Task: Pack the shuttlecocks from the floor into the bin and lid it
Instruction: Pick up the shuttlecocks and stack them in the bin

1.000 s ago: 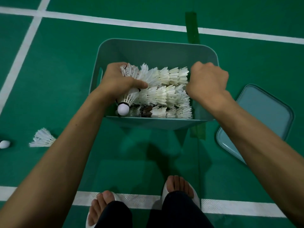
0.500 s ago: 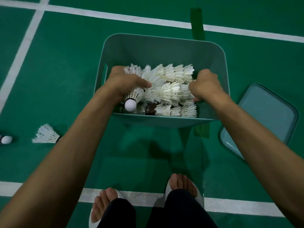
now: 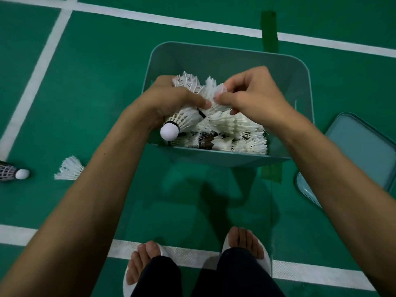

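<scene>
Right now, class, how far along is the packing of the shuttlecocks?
Done: rows of shuttlecocks fill the bin. In hand: the left hand grips one; the right hand pinches feathers. Left: two shuttlecocks on the floor, and the lid lies beside the bin.

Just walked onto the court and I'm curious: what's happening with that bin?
A person is packing shuttlecocks into a teal bin on the green floor. The left hand grips a stack of shuttlecocks over the bin, cork end toward the person, while the right hand pinches its feathers. The bin already holds rows of shuttlecocks. Two loose shuttlecocks lie on the floor to the left, and the lid rests on the floor to the right, not yet on.
</scene>
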Demonstrator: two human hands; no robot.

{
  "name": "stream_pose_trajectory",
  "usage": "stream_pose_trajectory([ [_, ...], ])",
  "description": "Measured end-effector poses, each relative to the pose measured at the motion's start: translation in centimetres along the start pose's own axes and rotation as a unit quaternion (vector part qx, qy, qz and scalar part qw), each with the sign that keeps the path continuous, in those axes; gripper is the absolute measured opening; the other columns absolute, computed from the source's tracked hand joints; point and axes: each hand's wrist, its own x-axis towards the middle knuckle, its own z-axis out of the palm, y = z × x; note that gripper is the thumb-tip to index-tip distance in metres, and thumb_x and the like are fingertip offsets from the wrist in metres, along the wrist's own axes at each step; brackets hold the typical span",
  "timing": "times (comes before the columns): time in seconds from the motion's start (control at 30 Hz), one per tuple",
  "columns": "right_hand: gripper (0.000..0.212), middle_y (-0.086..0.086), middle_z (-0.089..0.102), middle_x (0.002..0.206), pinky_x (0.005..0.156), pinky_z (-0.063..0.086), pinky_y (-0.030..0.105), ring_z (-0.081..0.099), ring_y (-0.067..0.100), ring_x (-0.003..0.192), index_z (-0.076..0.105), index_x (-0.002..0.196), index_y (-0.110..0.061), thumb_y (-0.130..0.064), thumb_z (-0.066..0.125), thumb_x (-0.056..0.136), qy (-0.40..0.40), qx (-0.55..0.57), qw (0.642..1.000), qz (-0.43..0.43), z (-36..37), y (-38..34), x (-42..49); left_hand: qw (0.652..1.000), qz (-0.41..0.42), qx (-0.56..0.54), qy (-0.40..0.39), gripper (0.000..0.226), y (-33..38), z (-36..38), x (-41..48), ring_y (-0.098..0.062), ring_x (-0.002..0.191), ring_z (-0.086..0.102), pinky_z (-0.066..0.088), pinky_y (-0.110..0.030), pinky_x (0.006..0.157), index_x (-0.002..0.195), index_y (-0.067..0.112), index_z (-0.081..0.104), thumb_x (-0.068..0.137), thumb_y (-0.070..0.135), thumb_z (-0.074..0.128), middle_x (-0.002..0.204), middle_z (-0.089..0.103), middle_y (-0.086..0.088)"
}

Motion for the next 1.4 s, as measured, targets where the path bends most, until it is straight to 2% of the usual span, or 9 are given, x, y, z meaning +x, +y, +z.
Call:
stream_pose_trajectory([
  [0.17,0.024,0.005,0.079,0.095,0.057,0.042,0.016,0.061,-0.005,0.061,0.078,0.096,0.004,-0.012,0.083,0.078,-0.061,-0.025,0.986,0.15,1.1,1.1,-0.5,0.99,0.022,-0.117,0.073,0.06,0.1,-0.6,0.3,-0.021,0.061,0.073,0.058,-0.031,0.056,0.123,0.003,0.059,0.07,0.004,0.087,0.102,0.072,-0.016],
  [0.3,0.006,0.015,0.078,0.085,0.038,0.037,0.018,0.049,0.011,0.044,0.076,0.087,0.006,0.004,0.074,0.082,-0.131,0.003,0.969,0.209,3.6,1.2,-0.3,0.976,0.062,-0.189,0.085,0.054,0.8,-0.3,0.4,-0.02,0.057,0.068,0.059,-0.035,0.057,0.122,0.0,0.057,0.076,0.005,0.084,0.089,0.065,-0.011],
  [0.53,0.004,0.008,0.071,0.059,0.049,0.055,0.021,0.066,0.013,0.046,0.07,0.094,0.003,0.0,0.068,0.091,-0.206,0.004,0.946,0.251,7.2,-0.1,1.4,0.973,0.085,-0.206,0.063,0.029,0.2,0.0,1.5,-0.026,0.068,0.064,0.06,-0.046,0.068,0.087,0.011,0.057,0.077,0.003,0.083,0.075,0.062,-0.007],
  [0.67,0.014,0.016,0.078,0.087,0.075,0.061,0.033,0.075,0.024,0.078,0.073,0.1,0.003,-0.002,0.075,0.087,-0.225,-0.041,0.945,0.232,8.8,0.1,2.2,0.971,0.083,-0.215,0.066,0.028,-0.1,-0.3,2.1,-0.027,0.07,0.067,0.061,-0.053,0.074,0.088,0.011,0.061,0.075,0.003,0.084,0.079,0.067,-0.009],
  [0.8,0.008,0.012,0.076,0.087,0.079,0.059,0.034,0.071,0.023,0.083,0.073,0.085,-0.005,0.003,0.074,0.084,-0.251,-0.062,0.939,0.226,9.4,0.1,2.7,0.973,0.085,-0.205,0.063,0.028,-0.3,-0.4,2.5,-0.024,0.066,0.067,0.06,-0.041,0.069,0.088,0.012,0.061,0.075,0.004,0.085,0.077,0.068,-0.005],
  [0.97,0.027,0.011,0.053,0.062,0.036,0.03,0.014,0.044,0.008,0.037,0.064,0.081,-0.009,0.009,0.049,0.093,-0.309,-0.12,0.918,0.217,9.3,-0.6,2.4,0.974,0.085,-0.201,0.053,0.032,-0.5,-0.2,2.7,-0.025,0.072,0.071,0.061,-0.039,0.073,0.095,0.01,0.063,0.073,0.006,0.087,0.083,0.071,-0.006],
  [1.1,0.014,0.024,0.068,0.097,0.06,0.048,0.023,0.06,0.024,0.08,0.068,0.1,0.001,0.0,0.055,0.095,-0.311,-0.095,0.925,0.198,8.9,-0.4,2.3,0.978,0.095,-0.178,0.047,0.028,-0.6,-0.5,2.2,-0.021,0.066,0.069,0.059,-0.035,0.067,0.087,0.013,0.062,0.075,0.007,0.086,0.074,0.07,0.0],
  [1.2,0.021,0.023,0.072,0.102,0.079,0.06,0.036,0.072,0.033,0.089,0.067,0.111,0.009,0.002,0.063,0.092,-0.27,-0.077,0.941,0.192,7.6,0.3,2.5,0.98,0.101,-0.169,0.021,0.028,-0.7,-0.9,1.8,-0.02,0.06,0.065,0.055,-0.032,0.063,0.087,0.012,0.061,0.075,0.007,0.086,0.069,0.066,0.0],
  [1.4,0.01,0.014,0.078,0.092,0.064,0.064,0.029,0.077,0.025,0.074,0.072,0.1,0.001,0.002,0.069,0.091,-0.149,-0.036,0.978,0.143,1.0,-0.7,1.9,0.983,0.062,-0.158,-0.076,0.023,-0.1,-1.2,0.4,-0.016,0.049,0.062,0.053,-0.026,0.052,0.086,0.01,0.059,0.08,-0.001,0.079,0.059,0.064,0.001],
])
